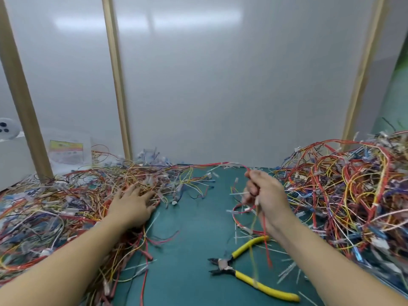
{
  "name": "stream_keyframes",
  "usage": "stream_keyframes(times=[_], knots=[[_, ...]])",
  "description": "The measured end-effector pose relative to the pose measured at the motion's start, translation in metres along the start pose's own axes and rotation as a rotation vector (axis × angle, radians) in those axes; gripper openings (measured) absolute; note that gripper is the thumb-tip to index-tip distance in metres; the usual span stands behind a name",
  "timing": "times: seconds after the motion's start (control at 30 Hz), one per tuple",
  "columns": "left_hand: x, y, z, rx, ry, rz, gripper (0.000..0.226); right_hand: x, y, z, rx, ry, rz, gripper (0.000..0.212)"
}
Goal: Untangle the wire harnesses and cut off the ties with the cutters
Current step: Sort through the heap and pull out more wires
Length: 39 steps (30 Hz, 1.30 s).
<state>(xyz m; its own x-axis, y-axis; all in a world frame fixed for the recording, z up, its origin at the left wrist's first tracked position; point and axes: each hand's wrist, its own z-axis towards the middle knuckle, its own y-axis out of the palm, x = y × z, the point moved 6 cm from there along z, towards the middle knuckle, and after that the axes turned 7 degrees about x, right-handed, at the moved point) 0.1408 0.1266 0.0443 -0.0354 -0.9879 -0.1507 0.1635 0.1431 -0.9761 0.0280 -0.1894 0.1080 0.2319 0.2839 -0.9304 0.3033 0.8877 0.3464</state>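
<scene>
A big messy pile of thin red, yellow and blue plastic wires [55, 208] lies left on the green mat [189, 217]. The left hand [132, 204] rests spread flat on it. One pair of yellow-handled metal cutters [247, 270] lies open. The right hand [265, 195] is closed around a red wire bundle [240, 214]. A second pile [353, 191] sits right.

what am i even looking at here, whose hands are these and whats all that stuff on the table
There is one picture, taken by a camera worn on a person's head, looking down at their own bare hands. The green mat has heaps of tangled coloured wire: a left pile and a right pile. The left hand rests flat and open on its pile. The right hand is closed around a red wire harness lifted off the mat. Yellow-handled cutters lie untouched nearby.
</scene>
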Motion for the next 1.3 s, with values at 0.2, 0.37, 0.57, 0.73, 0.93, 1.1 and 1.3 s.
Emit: stream_keyframes(times=[0.2, 0.37, 0.57, 0.73, 0.93, 1.1, 1.3], knots=[[0.068, -0.082, -0.029, 0.559, -0.033, -0.402, 0.058, 0.016, -0.007, -0.029, -0.129, -0.003, -0.209, 0.027], [0.117, -0.068, -0.049, -0.082, -0.308, -1.422, 0.064, 0.028, 0.011, -0.046, -0.455, -0.075, -0.464, 0.020], [0.131, -0.062, -0.071, -0.024, -0.269, -1.665, 0.008, 0.040, 0.008, -0.040, -0.604, 0.084, -0.568, 0.033], [0.137, -0.075, -0.100, 0.069, 0.010, -1.544, 0.021, 0.043, 0.007, -0.012, -0.348, 0.356, -0.387, 0.053], [0.132, -0.087, -0.118, 0.096, 0.461, -0.767, 0.027, 0.063, 0.042, -0.013, -0.376, 0.398, -0.479, 0.037], [0.084, -0.133, -0.100, 0.884, 0.390, -0.848, 0.040, 0.067, 0.058, -0.009, -0.407, 0.443, -0.420, 0.008], [0.064, -0.065, -0.003, 0.137, 0.410, -0.136, 0.055, 0.051, 0.044, 0.000, -0.466, 0.076, -0.933, 0.031]])
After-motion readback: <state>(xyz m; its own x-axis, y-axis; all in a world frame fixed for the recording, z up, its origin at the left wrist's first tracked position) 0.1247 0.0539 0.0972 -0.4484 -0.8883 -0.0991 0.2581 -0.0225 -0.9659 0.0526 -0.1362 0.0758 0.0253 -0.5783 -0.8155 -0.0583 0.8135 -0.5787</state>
